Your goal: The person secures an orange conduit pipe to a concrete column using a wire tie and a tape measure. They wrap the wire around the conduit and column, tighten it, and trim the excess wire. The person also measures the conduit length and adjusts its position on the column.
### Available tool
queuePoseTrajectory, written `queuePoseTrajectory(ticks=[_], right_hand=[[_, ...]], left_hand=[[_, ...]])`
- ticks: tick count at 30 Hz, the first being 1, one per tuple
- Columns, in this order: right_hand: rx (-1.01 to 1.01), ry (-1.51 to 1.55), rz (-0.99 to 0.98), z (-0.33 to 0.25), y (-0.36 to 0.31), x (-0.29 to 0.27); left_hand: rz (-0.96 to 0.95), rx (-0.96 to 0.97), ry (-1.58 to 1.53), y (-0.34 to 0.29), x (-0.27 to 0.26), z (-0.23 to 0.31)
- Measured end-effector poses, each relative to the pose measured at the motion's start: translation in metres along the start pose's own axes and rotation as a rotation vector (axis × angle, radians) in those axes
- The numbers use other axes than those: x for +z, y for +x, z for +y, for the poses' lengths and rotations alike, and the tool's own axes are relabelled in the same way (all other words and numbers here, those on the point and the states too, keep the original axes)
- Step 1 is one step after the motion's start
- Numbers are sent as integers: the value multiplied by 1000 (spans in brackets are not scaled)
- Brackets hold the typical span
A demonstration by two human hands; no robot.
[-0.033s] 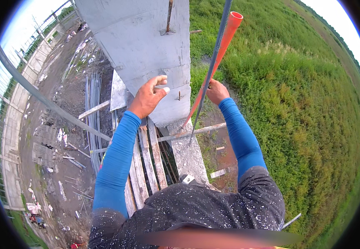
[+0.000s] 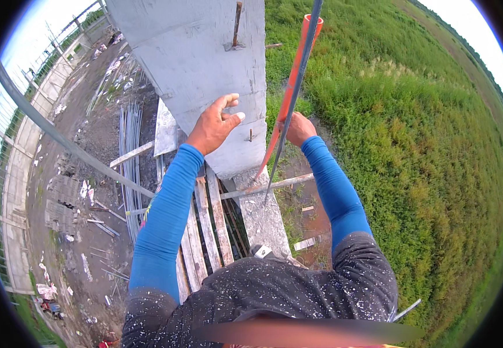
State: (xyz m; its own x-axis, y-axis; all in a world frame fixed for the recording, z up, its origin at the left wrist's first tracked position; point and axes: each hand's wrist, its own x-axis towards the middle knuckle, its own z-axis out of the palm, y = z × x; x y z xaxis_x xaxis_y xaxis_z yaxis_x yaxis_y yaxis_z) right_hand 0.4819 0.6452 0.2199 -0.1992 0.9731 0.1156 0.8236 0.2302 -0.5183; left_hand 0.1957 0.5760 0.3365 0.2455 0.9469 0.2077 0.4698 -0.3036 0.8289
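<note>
Farthest left of the left hand I see a smooth grey pipe [image 2: 71, 146], bent into a slant by my lens, and beyond it bare, littered earth. Nearer to that hand, on its left, lies a bundle of thin metal rods [image 2: 129, 139], straight and dull grey. The left hand [image 2: 213, 127] is half open, fingers curled and thumb held apart, with nothing in its grasp. Beneath it run rough wooden planks [image 2: 219, 220], pale and stained, with gaps between them. Behind and above it rises a flat-faced concrete column [image 2: 205, 58], light grey with faint seams; I cannot tell whether the hand touches it. Below and to the right of the hand is a coarse, pitted concrete ledge [image 2: 263, 223].

Farther right stands the orange tube [image 2: 291, 84], smooth, round and hollow, its open rim well above the right hand [image 2: 300, 128] and its lower end down to that hand's left. I read the right hand as closed around the tube. A slim dark bar [image 2: 307, 46] crosses in front, hiding the fingertips, so I cannot tell whether they touch it too. Right of this hand spreads tall, tufted grass [image 2: 425, 145].
</note>
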Motion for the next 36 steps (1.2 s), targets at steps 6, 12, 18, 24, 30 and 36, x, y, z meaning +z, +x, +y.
queuePoseTrajectory(ticks=[6,12,18,24,30,36], right_hand=[[-224,-95,-222,-61,30,-15],[-258,-19,-167,-81,52,4],[-40,351,82,-11,34,62],[575,535,-181,124,-123,144],[824,107,-572,212,-353,222],[792,-223,-1108,229,-501,273]], left_hand=[[112,108,-61,69,26,36],[324,52,-58,99,11,3],[439,-110,-28,133,-43,-26],[290,-73,110,179,-32,-16],[437,-52,266,223,-9,-30],[363,45,153,239,-15,-45]])
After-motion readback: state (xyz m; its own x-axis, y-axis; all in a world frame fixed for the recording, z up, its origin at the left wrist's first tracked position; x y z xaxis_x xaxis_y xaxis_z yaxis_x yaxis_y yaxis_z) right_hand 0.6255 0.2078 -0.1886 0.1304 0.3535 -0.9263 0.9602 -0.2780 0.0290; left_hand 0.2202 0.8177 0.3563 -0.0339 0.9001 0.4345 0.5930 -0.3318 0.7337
